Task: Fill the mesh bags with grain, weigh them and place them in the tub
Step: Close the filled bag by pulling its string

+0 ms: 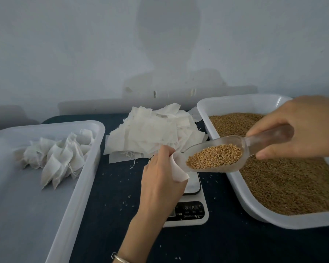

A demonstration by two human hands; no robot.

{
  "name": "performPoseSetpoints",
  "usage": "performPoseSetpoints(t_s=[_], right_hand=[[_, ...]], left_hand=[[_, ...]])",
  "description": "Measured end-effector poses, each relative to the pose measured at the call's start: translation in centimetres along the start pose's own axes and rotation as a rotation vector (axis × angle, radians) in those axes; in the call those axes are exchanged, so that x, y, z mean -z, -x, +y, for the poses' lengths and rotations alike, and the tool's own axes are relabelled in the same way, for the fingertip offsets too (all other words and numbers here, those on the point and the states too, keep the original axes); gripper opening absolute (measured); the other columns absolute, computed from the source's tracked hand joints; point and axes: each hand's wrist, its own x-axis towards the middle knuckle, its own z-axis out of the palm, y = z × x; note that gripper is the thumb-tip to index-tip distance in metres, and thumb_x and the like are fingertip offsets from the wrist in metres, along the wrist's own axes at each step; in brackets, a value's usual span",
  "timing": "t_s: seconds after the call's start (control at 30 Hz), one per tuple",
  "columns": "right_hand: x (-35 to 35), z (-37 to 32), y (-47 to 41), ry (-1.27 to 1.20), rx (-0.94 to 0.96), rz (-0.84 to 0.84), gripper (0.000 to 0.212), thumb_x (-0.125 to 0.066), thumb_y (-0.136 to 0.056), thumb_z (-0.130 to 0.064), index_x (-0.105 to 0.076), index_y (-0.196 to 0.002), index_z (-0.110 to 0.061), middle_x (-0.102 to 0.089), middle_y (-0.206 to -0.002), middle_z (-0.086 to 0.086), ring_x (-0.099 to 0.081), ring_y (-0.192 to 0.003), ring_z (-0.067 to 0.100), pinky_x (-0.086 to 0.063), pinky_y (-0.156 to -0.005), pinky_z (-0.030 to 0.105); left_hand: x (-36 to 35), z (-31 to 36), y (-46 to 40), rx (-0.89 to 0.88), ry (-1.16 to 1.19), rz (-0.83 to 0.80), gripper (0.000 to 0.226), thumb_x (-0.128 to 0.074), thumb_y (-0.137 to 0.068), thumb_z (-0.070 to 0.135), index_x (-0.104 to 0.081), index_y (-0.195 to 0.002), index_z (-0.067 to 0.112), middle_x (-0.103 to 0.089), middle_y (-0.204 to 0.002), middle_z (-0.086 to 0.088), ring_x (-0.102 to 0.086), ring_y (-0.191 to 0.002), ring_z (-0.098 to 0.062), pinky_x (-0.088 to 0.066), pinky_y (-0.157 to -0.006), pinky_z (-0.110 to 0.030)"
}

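Two hands raised, left (160, 179) pinching mesh bag (179, 171), right (300, 128) gripping grain scoop (226, 150)

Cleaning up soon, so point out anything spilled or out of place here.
Loose grains lie scattered on the dark table around the scale, outside the grain tub. Nothing else stands out.

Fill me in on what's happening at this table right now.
A person is bagging grain. The right hand holds a clear scoop loaded with grain, its tip at the mouth of a small mesh bag that the left hand holds open above the scale. The grain tray sits to the right, a pile of empty bags behind, and the tub on the left already holds several filled bags.
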Motion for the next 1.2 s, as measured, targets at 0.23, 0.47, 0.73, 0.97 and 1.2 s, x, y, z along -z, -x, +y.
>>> performPoseSetpoints(t_s=[0.23, 0.47, 0.73, 0.97, 1.2], right_hand=[[0.4, -0.5, -0.5, 0.082, 0.009, -0.031, 0.044, -0.051, -0.048, -0.08, -0.04, -0.091, -0.083, -0.046, -0.078, -0.058, -0.041, -0.085, -0.032, -0.044, -0.06, 0.019], [0.9, -0.7, -0.6, 0.119, 0.0, -0.067, 0.043, -0.047, -0.048, -0.081, -0.04, -0.09, -0.083, -0.047, -0.077, -0.057, -0.044, -0.08, -0.03, -0.045, -0.058, 0.019], [1.2, -1.2, -0.6, 0.15, -0.003, -0.071, 0.042, -0.049, -0.049, -0.079, -0.039, -0.089, -0.084, -0.044, -0.076, -0.059, -0.04, -0.08, -0.033, -0.042, -0.055, 0.02], [0.9, -0.8, -0.8, 0.186, 0.002, -0.075, 0.042, -0.044, -0.047, -0.084, -0.04, -0.088, -0.084, -0.042, -0.077, -0.061, -0.039, -0.082, -0.035, -0.038, -0.052, 0.016], [0.8, -0.6, -0.7, 0.135, -0.004, -0.067, 0.04, -0.05, -0.048, -0.08, -0.043, -0.087, -0.083, -0.046, -0.075, -0.058, -0.04, -0.081, -0.035, -0.039, -0.056, 0.016]], left_hand=[[-0.6, 0.0, 0.2, -0.027, -0.026, -0.011, 0.044, -0.066, -0.079, 0.01, -0.033, -0.091, 0.037, -0.051, -0.078, 0.014, -0.052, -0.076, -0.003, -0.047, -0.071, -0.035], [-0.7, -0.1, 0.2, -0.02, -0.004, -0.052, 0.045, -0.069, -0.076, 0.011, -0.034, -0.091, 0.036, -0.055, -0.085, 0.013, -0.054, -0.081, -0.003, -0.049, -0.076, -0.036], [-0.8, -0.2, 0.5, -0.031, 0.047, -0.059, 0.041, -0.067, -0.077, 0.008, -0.041, -0.097, 0.031, -0.06, -0.093, 0.014, -0.057, -0.081, -0.005, -0.053, -0.073, -0.038], [-0.6, -0.3, 0.5, -0.011, 0.081, -0.084, 0.041, -0.067, -0.079, 0.007, -0.04, -0.099, 0.03, -0.056, -0.098, 0.017, -0.058, -0.088, -0.005, -0.053, -0.076, -0.036], [-0.8, -0.5, 0.5, 0.019, 0.129, -0.098, 0.047, -0.066, -0.079, 0.007, -0.036, -0.088, 0.042, -0.053, -0.094, 0.02, -0.057, -0.086, -0.004, -0.053, -0.074, -0.033]])
